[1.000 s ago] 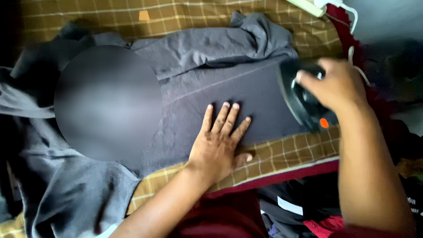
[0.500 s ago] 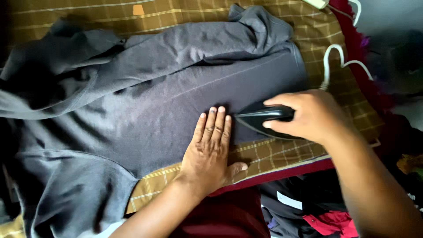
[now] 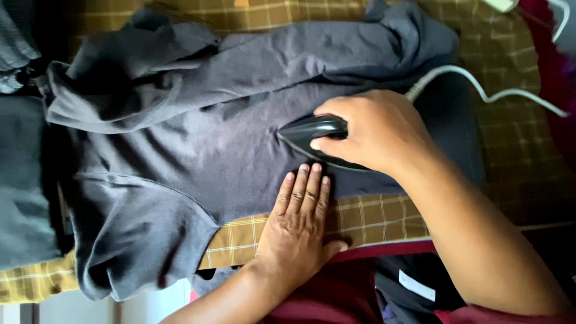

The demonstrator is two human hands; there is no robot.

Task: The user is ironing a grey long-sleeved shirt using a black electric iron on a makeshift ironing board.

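A dark grey shirt [image 3: 198, 150] lies spread over a yellow-brown checked cloth [image 3: 360, 219]. My right hand [image 3: 375, 132] grips a black clothes iron [image 3: 309, 133] whose tip points left, resting on the middle of the shirt. My left hand [image 3: 300, 225] lies flat, palm down, fingers together, pressing the shirt's lower hem and the checked cloth just below the iron.
The iron's white cord [image 3: 480, 90] curls off to the upper right. A grey folded garment [image 3: 24, 180] lies at the left edge. Dark red and black clothes [image 3: 372, 288] are piled at the near edge below the checked cloth.
My right hand has slid the iron leftward across the shirt, from its right end to its middle. My left hand stays flat near the hem.
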